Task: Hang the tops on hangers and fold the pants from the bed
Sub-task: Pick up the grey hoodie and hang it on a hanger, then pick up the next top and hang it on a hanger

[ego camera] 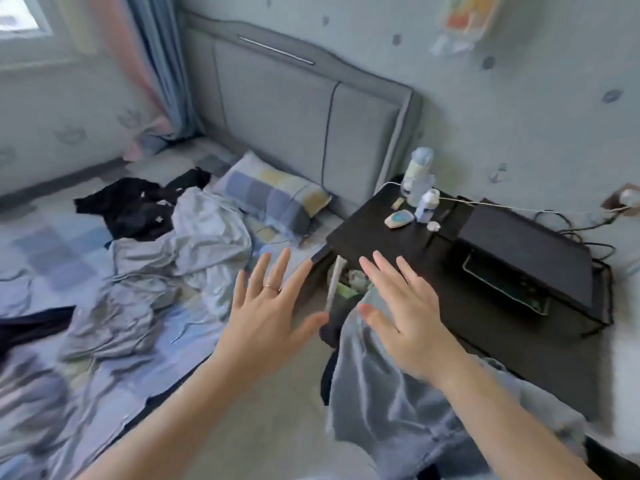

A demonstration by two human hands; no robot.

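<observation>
A black garment [128, 206] lies crumpled on the bed [55, 251] at the left, near the pillow. Beside it a pale grey garment [180, 251] is bunched up across the sheet. Another dark piece of cloth [31, 327] pokes in at the left edge. My left hand [266, 306] is held out flat with fingers spread, above the bed's right edge, holding nothing. My right hand [405, 313] is likewise spread and empty, hovering in front of the black bedside table [363, 230]. No hanger is in view.
The checked pillow [273, 195] leans at the grey headboard [304, 112]. The bedside table carries bottles [420, 178], small items and a black printer [526, 258] with cables. A bin [349, 285] stands between bed and table. My light blue jeans [391, 396] fill the lower right.
</observation>
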